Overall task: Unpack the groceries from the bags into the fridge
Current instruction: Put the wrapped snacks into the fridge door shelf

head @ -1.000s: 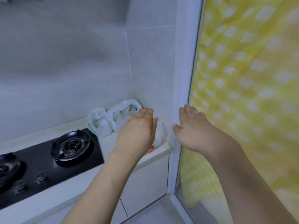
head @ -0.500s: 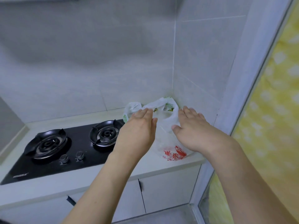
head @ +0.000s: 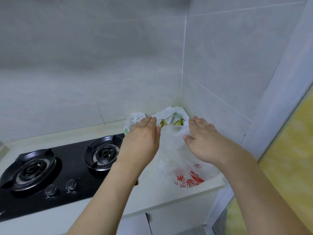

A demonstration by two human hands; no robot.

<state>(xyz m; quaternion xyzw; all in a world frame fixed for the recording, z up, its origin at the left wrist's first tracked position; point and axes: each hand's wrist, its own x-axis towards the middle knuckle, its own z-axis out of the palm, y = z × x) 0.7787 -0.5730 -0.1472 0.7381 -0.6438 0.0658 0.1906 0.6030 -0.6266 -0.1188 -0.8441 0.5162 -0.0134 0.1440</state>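
The plastic bags (head: 179,150) sit in the far right corner of the pale counter (head: 152,195), pressed against the two tiled walls (head: 118,65). The nearer bag is translucent white with red printed characters (head: 188,180) on its lower front. Behind it, a white bag with green print stands open at the top, and yellowish-green items (head: 177,122) show inside its mouth; what they are cannot be told.

The left hand (head: 144,138) is extended palm down, fingers straight and together, over the left side of the bags, grasping nothing. The right hand (head: 203,141) is likewise flat and spread, over the right side of the bags, with nothing grasped. Whether either palm touches the plastic cannot be told.

Just left of the bags, a black two-burner gas hob (head: 55,175) is set into the counter, with two control knobs (head: 61,188) along its front edge. The left forearm crosses above the hob's right edge. White cabinet doors (head: 169,221) lie below the counter. A yellow patterned curtain (head: 288,167) hangs behind a glazed frame at the right.
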